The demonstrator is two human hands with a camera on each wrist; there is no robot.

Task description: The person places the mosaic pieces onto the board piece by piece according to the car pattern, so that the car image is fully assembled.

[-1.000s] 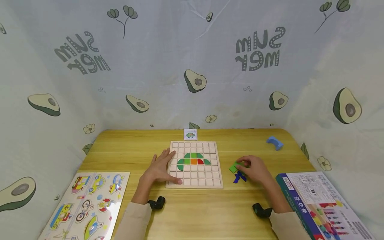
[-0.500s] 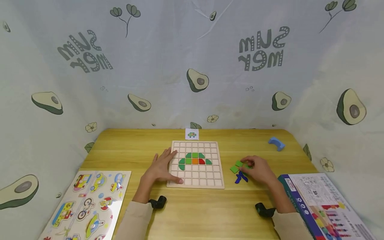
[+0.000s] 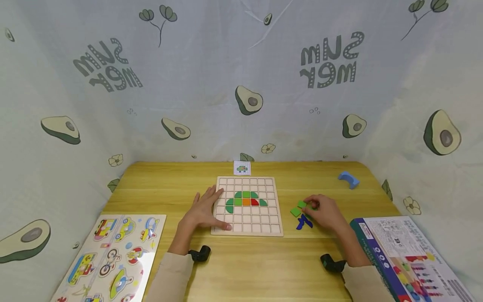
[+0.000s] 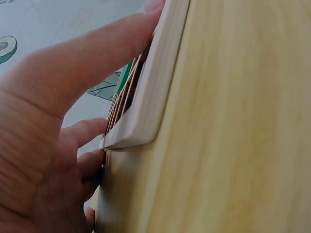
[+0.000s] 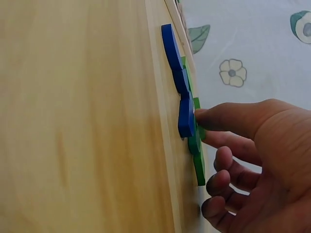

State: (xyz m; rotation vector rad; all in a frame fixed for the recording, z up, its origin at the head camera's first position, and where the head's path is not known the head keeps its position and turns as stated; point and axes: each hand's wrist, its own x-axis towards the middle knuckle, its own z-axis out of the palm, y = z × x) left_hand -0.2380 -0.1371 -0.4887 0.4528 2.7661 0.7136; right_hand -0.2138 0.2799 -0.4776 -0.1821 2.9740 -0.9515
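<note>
Resting our spread left hand [image 3: 203, 212] on the left side of the board [image 3: 247, 219], we hold our right hand [image 3: 325, 209] at the green blocks [image 3: 296, 212] farther right. We cannot tell whether it pinches one.

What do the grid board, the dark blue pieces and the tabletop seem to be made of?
Grid board: probably wood, pale and matte, judging by its light, unpainted-looking edge.
Dark blue pieces: painted wood or plastic; the smooth, even colour leaves it open.
Tabletop: wood or wood-look laminate, with a soft sheen; long yellowish grain streaks show.
</note>
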